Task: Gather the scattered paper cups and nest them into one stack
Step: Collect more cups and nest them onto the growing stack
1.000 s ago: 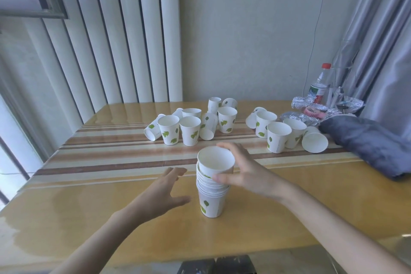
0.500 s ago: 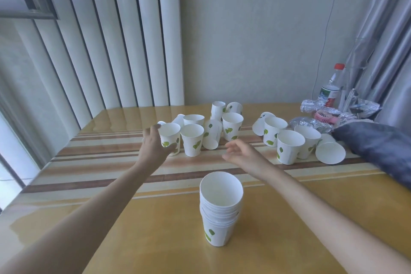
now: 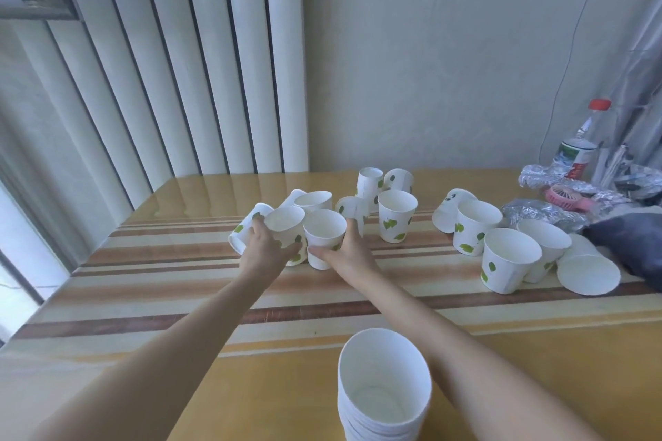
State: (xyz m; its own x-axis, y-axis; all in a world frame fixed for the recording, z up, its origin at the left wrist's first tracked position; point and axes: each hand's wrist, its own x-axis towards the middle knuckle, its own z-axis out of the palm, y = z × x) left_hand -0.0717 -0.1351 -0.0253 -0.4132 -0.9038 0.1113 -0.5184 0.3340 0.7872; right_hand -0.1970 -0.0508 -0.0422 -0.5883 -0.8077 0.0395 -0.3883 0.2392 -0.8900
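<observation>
Two hands (image 3: 308, 249) around two cups (image 3: 304, 236)

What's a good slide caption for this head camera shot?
Both hands reach across the striped table: left hand and right hand each grasp a loose paper cup, nested stack waiting nearby.

The cup stack (image 3: 384, 390) stands at the surface's (image 3: 143, 351) near edge; loose cups (image 3: 397, 214) sit behind it, the bottle (image 3: 582, 143) at the far right corner.

We see a glossy striped wooden surface (image 3: 143, 283) against a pale wall, with vertical blinds (image 3: 200, 57) at its far left. At far right stand a red-capped plastic bottle (image 3: 582, 145), crumpled foil (image 3: 544, 209), a pink fan (image 3: 569, 198) and dark grey cloth (image 3: 630, 243).
</observation>
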